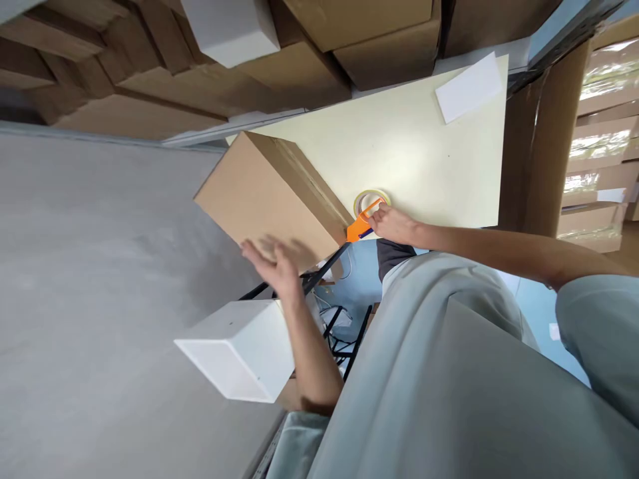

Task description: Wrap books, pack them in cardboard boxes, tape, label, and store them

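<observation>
- The right hand [394, 223] is closed around the orange handle of a tape dispenser [363, 221], with the fingers curled over the grip
- The dispenser lies low on the pale bench [424, 166], just beside the near corner of a cardboard box [264, 199]; its roll of tape faces up the bench and its orange handle points back towards the box corner
- The left hand [273, 265] is wide open with the fingers spread and holds nothing; it is blurred, right in front of the plain side of the box, and I cannot tell whether it touches the card
- The box sits at the bench edge with its long axis running slantwise, from the upper left of the picture down to the dispenser
- A strip of clear tape seems to lie along its top seam on that same line, so the sealing looks largely done; smoothing the ends and moving the box may be left
- A white box [239, 352] stands just beside the left forearm
- Farther out, a white card [469, 86] lies on the far part of the bench, stacked cartons [309, 73] rise behind it, and taped cartons [599, 140] stand off to the right
</observation>
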{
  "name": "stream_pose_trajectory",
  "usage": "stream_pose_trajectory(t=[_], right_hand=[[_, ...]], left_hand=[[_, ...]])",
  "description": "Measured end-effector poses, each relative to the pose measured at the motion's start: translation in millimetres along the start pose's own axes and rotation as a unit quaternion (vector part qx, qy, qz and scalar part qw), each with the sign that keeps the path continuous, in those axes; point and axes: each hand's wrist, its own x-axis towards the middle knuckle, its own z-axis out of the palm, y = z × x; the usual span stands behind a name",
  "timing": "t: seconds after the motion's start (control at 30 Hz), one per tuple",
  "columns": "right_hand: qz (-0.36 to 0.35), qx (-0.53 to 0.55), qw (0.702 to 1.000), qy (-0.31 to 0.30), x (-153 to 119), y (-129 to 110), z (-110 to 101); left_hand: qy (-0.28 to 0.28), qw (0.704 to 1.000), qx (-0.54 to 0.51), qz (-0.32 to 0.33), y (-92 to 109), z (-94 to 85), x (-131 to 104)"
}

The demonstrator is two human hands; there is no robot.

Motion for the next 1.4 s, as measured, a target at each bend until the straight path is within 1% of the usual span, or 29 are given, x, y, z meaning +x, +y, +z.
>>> stream_pose_trajectory(t=[0.03, 0.1, 0.13, 0.17, 0.2, 0.23, 0.3, 0.37, 0.43, 0.47, 0.53, 0.6, 0.67, 0.7, 0.73, 0.77, 0.8, 0.87, 0.93, 1.0, 1.07, 1.13, 1.2, 1.23, 1.27, 1.3, 1.33, 1.37, 1.4], right_hand=[[0.005, 0.011, 1.0, -0.002, 1, -8, 5], [0.01, 0.031, 0.999, 0.002, 4, -17, 12], [0.013, 0.045, 0.999, 0.009, 5, -18, 15], [0.016, 0.056, 0.998, 0.017, 6, -18, 16], [0.016, 0.063, 0.998, 0.023, 7, -18, 17], [0.014, 0.066, 0.997, 0.025, 8, -18, 19], [-0.003, 0.062, 0.998, 0.022, 6, -16, 21], [-0.018, 0.065, 0.998, 0.021, -1, -13, 25], [-0.01, 0.078, 0.996, 0.032, -18, -2, 27], [-0.002, 0.08, 0.996, 0.039, -31, 9, 27], [0.018, 0.062, 0.997, 0.052, -65, 40, 21], [0.036, 0.003, 0.998, 0.061, -105, 81, 8], [0.062, -0.052, 0.994, 0.072, -139, 121, -14], [0.071, -0.09, 0.991, 0.07, -150, 138, -27], [0.069, -0.126, 0.988, 0.064, -155, 151, -40], [0.063, -0.161, 0.983, 0.056, -154, 160, -52], [0.057, -0.191, 0.979, 0.05, -148, 165, -64], [0.047, -0.224, 0.972, 0.045, -122, 169, -82], [0.045, -0.223, 0.972, 0.054, -88, 167, -92], [0.031, -0.215, 0.974, 0.064, -58, 165, -97], [0.007, -0.226, 0.972, 0.061, -38, 161, -99], [-0.017, -0.257, 0.965, 0.041, -29, 155, -99], [-0.027, -0.284, 0.958, 0.019, -27, 148, -98], [-0.028, -0.29, 0.956, 0.013, -27, 145, -97], [-0.027, -0.291, 0.956, 0.01, -28, 142, -96], [-0.022, -0.288, 0.957, 0.007, -29, 140, -96], [-0.016, -0.284, 0.959, 0.001, -30, 139, -96], [-0.008, -0.279, 0.96, -0.009, -32, 138, -97], [0.002, -0.274, 0.962, -0.022, -33, 137, -98]], left_hand=[[0.04, 0.999, 0.025, 0.012, 13, 21.6, 4], [0.048, 0.996, 0.066, 0.033, 37, 67.8, 6], [0.056, 0.994, 0.089, 0.043, 46, 87.6, 4], [0.068, 0.99, 0.108, 0.053, 53, 103.0, 2], [0.078, 0.987, 0.123, 0.063, 56, 113.3, -1], [0.086, 0.984, 0.135, 0.073, 56, 118.6, -5], [0.083, 0.98, 0.154, 0.092, 54, 118.0, -10], [0.059, 0.978, 0.169, 0.107, 51, 110.3, -15], [0.031, 0.976, 0.18, 0.117, 50, 103.1, -19], [0.017, 0.976, 0.183, 0.119, 51, 100.6, -21], [-0.01, 0.974, 0.187, 0.127, 54, 97.8, -25], [-0.035, 0.972, 0.186, 0.135, 57, 96.5, -28], [-0.055, 0.972, 0.177, 0.142, 60, 95.2, -31], [-0.064, 0.973, 0.171, 0.144, 60, 94.5, -32], [-0.073, 0.973, 0.166, 0.146, 61, 93.7, -34], [-0.082, 0.972, 0.162, 0.148, 61, 92.8, -35], [-0.09, 0.971, 0.159, 0.152, 61, 91.9, -36], [-0.109, 0.967, 0.159, 0.168, 57, 90.0, -39], [-0.13, 0.958, 0.168, 0.193, 49, 87.3, -40], [-0.153, 0.946, 0.186, 0.219, 36, 82.5, -40], [-0.171, 0.933, 0.206, 0.24, 21, 73.9, -41], [-0.183, 0.921, 0.22, 0.265, 9, 62.4, -42], [-0.175, 0.913, 0.226, 0.292, 9, 52.6, -45], [-0.159, 0.912, 0.225, 0.304, 15, 50.9, -46], [-0.135, 0.914, 0.22, 0.312, 26, 52.6, -46], [-0.105, 0.919, 0.212, 0.315, 42, 58.5, -44], [-0.072, 0.926, 0.2, 0.312, 61, 68.9, -40], [-0.048, 0.934, 0.187, 0.301, 83, 83.7, -33], [-0.028, 0.942, 0.173, 0.286, 106, 102.1, -24]])
